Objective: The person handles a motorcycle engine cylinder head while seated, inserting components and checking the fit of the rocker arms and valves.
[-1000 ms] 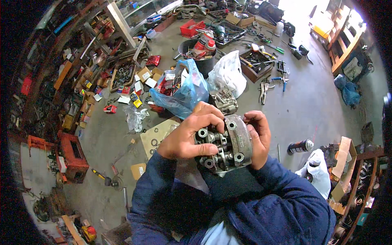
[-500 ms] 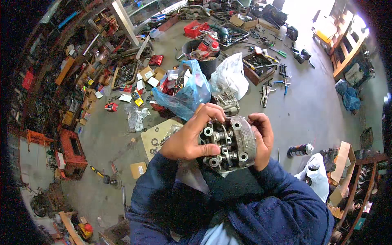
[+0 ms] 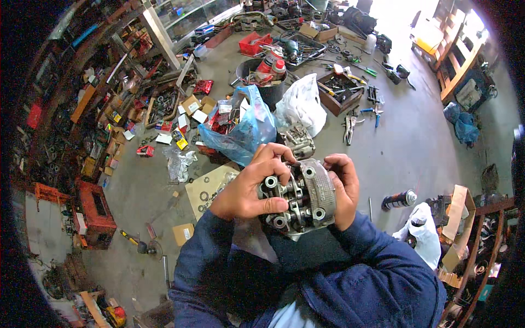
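An engine cylinder head (image 3: 320, 191), grey metal with rocker arms and round bolt bosses on its face, is held up in front of my lap. My left hand (image 3: 246, 188) grips its left side, the thumb on the near face and the fingers curled over the top. Against its right side rests my right hand (image 3: 344, 191), fingers bent in toward the thumb near the upper rim. Whether a small part sits between those fingertips is hidden. Beyond the hands, another grey metal engine part (image 3: 298, 141) stands on the floor.
A blue plastic bag (image 3: 240, 131) of parts, a white bag (image 3: 303, 104) and a dark bucket (image 3: 273, 93) stand ahead. Rings lie on a cardboard sheet (image 3: 199, 191) at left. Pliers (image 3: 350, 128), a toolbox (image 3: 342, 101) and a spray can (image 3: 399, 200) are on the right.
The cylinder head has tilted slightly in my hands, both hands keeping their places on it. The whole view has shifted a little.
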### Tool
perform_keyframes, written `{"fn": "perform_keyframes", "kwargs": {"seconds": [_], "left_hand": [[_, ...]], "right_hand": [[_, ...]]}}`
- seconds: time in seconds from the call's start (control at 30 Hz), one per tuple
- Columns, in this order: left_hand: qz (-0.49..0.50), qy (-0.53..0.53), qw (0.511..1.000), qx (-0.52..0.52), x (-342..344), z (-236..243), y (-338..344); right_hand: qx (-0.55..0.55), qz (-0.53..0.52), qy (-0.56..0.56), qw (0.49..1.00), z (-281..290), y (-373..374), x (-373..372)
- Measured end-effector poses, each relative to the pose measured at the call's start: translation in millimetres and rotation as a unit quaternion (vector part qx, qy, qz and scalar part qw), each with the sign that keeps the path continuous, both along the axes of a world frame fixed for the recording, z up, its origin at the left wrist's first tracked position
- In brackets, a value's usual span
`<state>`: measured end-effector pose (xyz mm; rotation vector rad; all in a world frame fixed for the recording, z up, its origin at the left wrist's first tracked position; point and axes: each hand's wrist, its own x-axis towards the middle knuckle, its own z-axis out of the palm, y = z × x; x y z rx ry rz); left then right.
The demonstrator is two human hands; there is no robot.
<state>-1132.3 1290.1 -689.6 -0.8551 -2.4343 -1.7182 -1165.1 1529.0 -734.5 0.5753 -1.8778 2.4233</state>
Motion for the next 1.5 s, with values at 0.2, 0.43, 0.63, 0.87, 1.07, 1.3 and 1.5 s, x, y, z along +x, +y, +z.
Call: {"fn": "perform_keyframes", "kwargs": {"seconds": [0.2,0.43,0.63,0.87,1.07,1.3,1.5], "left_hand": [[0.002,-0.029,1.0,0.011,3,2,1],[0.003,-0.02,1.0,-0.007,2,2,1],[0.015,-0.016,1.0,0.006,1,1,2],[0.001,-0.007,1.0,-0.017,3,0,-2],[0.041,-0.016,0.997,0.059,4,4,12],[0.017,0.005,0.999,-0.035,5,8,1],[0.227,0.033,0.973,0.021,31,-16,39]], "right_hand": [[0.0,0.004,0.006,1.0,1,0,0],[0.007,0.007,-0.01,1.0,3,0,0],[-0.002,0.009,0.0,1.0,-2,0,-2],[0.012,0.001,0.003,1.0,0,0,0],[0.012,-0.001,0.021,1.0,0,2,-2],[0.029,-0.001,0.024,0.999,3,-1,-2],[0.063,-0.026,-0.006,0.998,-21,20,-5]]}}
